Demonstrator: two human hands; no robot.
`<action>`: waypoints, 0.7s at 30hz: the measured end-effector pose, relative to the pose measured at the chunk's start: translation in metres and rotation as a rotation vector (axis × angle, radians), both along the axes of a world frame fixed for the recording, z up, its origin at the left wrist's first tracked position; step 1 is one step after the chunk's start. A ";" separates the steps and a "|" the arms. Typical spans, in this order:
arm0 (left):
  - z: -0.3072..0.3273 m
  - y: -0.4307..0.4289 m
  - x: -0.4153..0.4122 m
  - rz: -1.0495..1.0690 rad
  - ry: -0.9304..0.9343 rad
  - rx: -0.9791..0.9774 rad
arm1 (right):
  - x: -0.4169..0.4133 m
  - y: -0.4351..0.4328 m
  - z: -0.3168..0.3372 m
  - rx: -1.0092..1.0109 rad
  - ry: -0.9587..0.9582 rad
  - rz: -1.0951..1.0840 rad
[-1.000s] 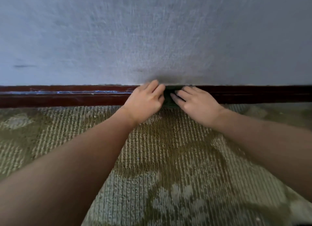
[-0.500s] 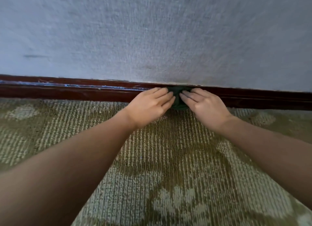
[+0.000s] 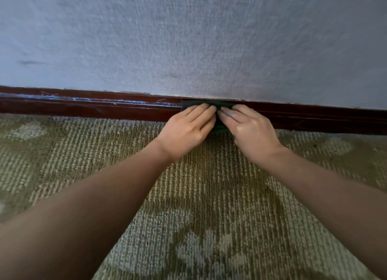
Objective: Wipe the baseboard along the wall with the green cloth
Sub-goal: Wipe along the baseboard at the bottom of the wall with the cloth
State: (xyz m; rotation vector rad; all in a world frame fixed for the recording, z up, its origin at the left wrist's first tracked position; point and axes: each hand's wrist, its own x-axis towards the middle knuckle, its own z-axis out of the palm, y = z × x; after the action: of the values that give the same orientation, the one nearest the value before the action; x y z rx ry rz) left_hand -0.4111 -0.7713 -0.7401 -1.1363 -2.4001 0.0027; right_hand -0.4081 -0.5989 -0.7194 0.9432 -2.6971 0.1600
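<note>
Both hands, left hand (image 3: 186,129) and right hand (image 3: 249,131), press flat fingers on the green cloth (image 3: 206,103) at twelve o'clock; uneven pressure could bunch it off the baseboard (image 3: 104,109).

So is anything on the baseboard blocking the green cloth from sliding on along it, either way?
Nothing visible does. Both the left hand and right hand press the green cloth against the baseboard, which runs bare in both directions, with only pale scuff marks on its left stretch.
</note>
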 end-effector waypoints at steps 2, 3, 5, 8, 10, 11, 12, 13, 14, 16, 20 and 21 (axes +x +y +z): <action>0.004 0.003 -0.006 -0.009 -0.010 0.018 | 0.000 0.000 -0.002 -0.008 0.010 0.001; 0.005 0.003 -0.009 -0.023 -0.012 0.021 | 0.001 0.000 -0.003 -0.012 0.017 -0.001; 0.008 0.002 -0.013 -0.063 -0.018 0.021 | 0.001 0.000 -0.005 -0.025 0.025 -0.012; 0.009 -0.002 -0.013 -0.105 -0.038 0.032 | 0.002 -0.002 -0.009 -0.060 0.028 -0.035; 0.010 -0.004 -0.011 -0.099 -0.066 0.037 | 0.002 -0.003 -0.010 -0.087 0.016 -0.046; 0.010 -0.004 -0.009 -0.085 -0.080 0.037 | 0.003 -0.004 -0.011 -0.098 0.011 -0.047; 0.010 -0.003 -0.008 -0.065 -0.089 0.040 | 0.002 -0.005 -0.011 -0.105 0.006 -0.048; 0.010 -0.003 -0.007 -0.046 -0.094 0.045 | 0.002 -0.005 -0.010 -0.109 -0.001 -0.048; 0.010 -0.002 -0.006 -0.033 -0.094 0.048 | 0.002 -0.006 -0.010 -0.108 -0.010 -0.045; 0.011 -0.001 -0.005 -0.035 -0.086 0.034 | 0.002 -0.007 -0.006 -0.079 -0.018 -0.031; 0.012 0.001 -0.006 -0.061 -0.074 0.003 | -0.003 0.000 0.003 0.045 -0.020 0.052; 0.011 0.004 -0.006 -0.069 -0.071 -0.008 | -0.004 0.003 0.004 0.070 -0.015 0.063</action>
State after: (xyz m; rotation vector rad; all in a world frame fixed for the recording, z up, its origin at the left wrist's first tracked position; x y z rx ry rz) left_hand -0.4173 -0.7676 -0.7288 -1.2426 -2.4230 -0.0516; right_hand -0.4118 -0.5955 -0.7150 1.0516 -2.7046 0.0866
